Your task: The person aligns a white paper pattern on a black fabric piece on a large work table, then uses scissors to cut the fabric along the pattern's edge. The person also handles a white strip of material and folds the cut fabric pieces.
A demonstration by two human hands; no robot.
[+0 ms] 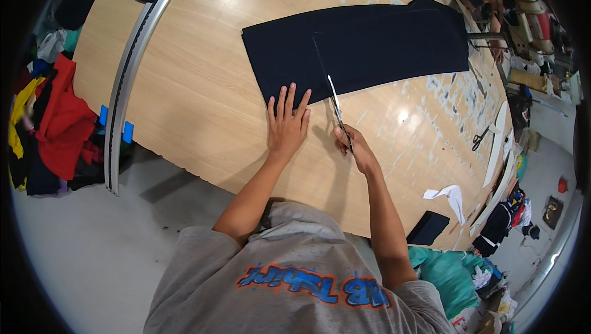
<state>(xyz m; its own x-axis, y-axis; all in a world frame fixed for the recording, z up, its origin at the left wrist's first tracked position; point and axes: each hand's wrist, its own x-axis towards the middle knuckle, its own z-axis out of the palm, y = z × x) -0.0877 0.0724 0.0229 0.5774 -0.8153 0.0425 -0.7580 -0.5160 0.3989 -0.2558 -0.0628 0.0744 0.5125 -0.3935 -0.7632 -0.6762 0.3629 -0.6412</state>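
Note:
A long piece of dark navy fabric [381, 44] lies flat across the wooden table, with a thin pale line marked on it. My left hand [287, 126] rests on its near left edge, fingers spread and fingertips on the cloth. In my right hand [355, 144] is a pair of scissors [336, 107], gripped by the handles. Its blades point away from me, and the bright upper blade lies over the near edge of the fabric, close to the lower end of the marked line. Whether the lower blade is under the cloth is hard to see.
A metal rail [126, 63] crosses the table [197, 88] at left. Heaped clothes [64, 118] lie beyond it. Toward the right are another pair of scissors [480, 139], a white scrap [452, 196], a dark flat rectangular object [428, 228] and a green bag [449, 278].

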